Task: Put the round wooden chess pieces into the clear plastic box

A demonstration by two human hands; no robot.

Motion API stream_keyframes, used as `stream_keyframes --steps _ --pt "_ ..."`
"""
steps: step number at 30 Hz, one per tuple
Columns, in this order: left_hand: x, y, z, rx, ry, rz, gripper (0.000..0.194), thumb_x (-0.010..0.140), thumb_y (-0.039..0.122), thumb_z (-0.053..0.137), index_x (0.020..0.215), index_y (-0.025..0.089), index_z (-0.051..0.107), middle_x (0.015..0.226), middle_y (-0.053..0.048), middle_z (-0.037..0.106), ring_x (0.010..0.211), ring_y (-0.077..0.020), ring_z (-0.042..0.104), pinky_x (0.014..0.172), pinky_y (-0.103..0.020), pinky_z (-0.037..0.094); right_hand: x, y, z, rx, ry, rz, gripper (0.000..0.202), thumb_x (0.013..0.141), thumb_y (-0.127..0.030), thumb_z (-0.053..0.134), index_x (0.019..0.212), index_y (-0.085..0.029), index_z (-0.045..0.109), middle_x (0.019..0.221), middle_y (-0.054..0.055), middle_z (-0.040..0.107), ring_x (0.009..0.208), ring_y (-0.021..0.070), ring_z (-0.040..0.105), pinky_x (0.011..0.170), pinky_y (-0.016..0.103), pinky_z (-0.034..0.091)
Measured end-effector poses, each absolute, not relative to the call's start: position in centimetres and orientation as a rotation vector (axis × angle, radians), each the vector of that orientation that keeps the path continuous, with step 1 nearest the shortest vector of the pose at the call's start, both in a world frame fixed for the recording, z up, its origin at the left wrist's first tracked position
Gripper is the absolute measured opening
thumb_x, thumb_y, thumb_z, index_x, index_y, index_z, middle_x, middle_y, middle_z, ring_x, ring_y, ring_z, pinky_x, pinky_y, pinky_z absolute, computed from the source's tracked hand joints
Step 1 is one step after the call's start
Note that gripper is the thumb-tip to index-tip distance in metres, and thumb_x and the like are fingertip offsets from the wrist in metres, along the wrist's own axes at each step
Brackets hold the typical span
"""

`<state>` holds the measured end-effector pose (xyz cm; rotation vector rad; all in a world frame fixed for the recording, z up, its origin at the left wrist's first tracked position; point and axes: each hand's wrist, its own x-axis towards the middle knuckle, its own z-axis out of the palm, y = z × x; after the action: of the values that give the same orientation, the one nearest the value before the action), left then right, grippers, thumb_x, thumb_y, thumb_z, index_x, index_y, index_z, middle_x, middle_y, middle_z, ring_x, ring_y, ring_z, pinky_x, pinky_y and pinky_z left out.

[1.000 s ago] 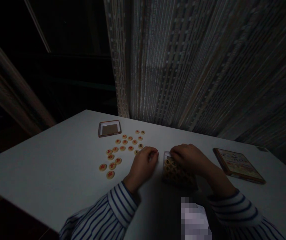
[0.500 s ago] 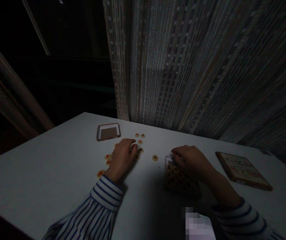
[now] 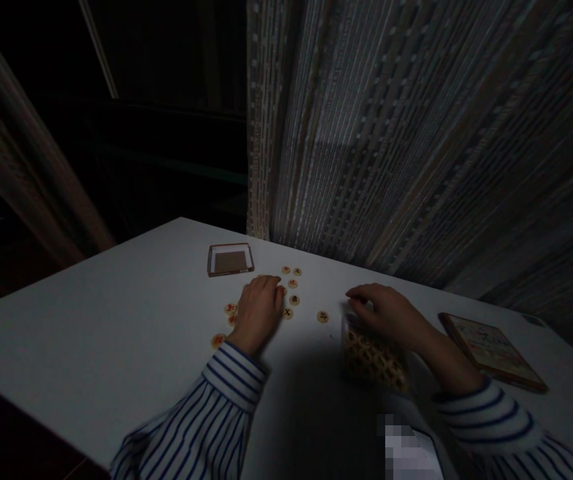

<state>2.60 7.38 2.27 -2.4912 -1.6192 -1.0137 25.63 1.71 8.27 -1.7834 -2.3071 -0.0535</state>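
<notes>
Head view gives me, from the left, a shallow tray (image 3: 209,261) on the white table (image 3: 131,320), then my left hand (image 3: 260,310) palm down over round pieces (image 3: 287,313); I can't tell whether it grips one. One loose piece (image 3: 322,317) lies before the piece-filled box (image 3: 345,341). My right hand (image 3: 389,312) curls over its far edge, grip unclear to me. Rightmost lies a flat picture-topped case (image 3: 493,350).

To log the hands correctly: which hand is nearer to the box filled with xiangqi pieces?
Right. The right hand is at the far edge of the box; the left hand is farther away, left of it, among the loose xiangqi pieces.
</notes>
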Motion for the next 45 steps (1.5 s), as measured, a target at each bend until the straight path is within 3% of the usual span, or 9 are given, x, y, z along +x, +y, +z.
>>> stream_keyframes --steps 14,25,37,45 --pt "2.9 7.2 2.4 -2.532 -1.594 -0.928 0.025 0.086 0.019 0.038 0.097 0.013 0.06 0.093 -0.011 0.063 0.089 -0.0241 0.056 0.079 -0.036 0.041 21.4 5.6 8.4 -1.732 -2.591 0.051 0.032 0.081 -0.026 0.044 0.104 -0.015 0.063 0.098 0.009 0.067 0.086 0.0182 0.06 0.074 0.025 0.04" --pt "2.7 7.2 2.5 -2.498 -1.654 -0.835 0.026 0.086 0.018 0.036 0.101 0.015 0.058 0.098 -0.01 0.064 0.091 -0.0239 0.056 0.079 -0.035 0.04 19.6 7.7 7.8 -1.752 -2.736 0.009 0.038 0.08 -0.026 0.044 0.113 -0.015 0.057 0.111 0.011 0.062 0.101 0.0222 0.057 0.081 0.029 0.04" --pt "2.6 7.3 2.5 -2.479 -1.67 -0.829 0.027 0.085 0.015 0.037 0.103 0.014 0.057 0.097 -0.011 0.063 0.091 -0.0246 0.056 0.079 -0.036 0.04 18.3 8.8 6.0 -1.707 -2.853 0.017 0.034 0.075 -0.021 0.044 0.106 -0.018 0.059 0.104 0.011 0.065 0.094 0.0229 0.059 0.073 0.029 0.042" --pt "2.7 7.2 2.6 -2.489 -1.686 -0.84 0.027 0.085 0.015 0.037 0.104 0.013 0.057 0.098 -0.012 0.063 0.091 -0.0243 0.055 0.079 -0.036 0.04 17.8 9.0 5.7 -1.732 -2.844 0.05 0.03 0.079 -0.024 0.042 0.101 -0.017 0.062 0.101 0.011 0.066 0.09 0.0213 0.061 0.07 0.028 0.041"
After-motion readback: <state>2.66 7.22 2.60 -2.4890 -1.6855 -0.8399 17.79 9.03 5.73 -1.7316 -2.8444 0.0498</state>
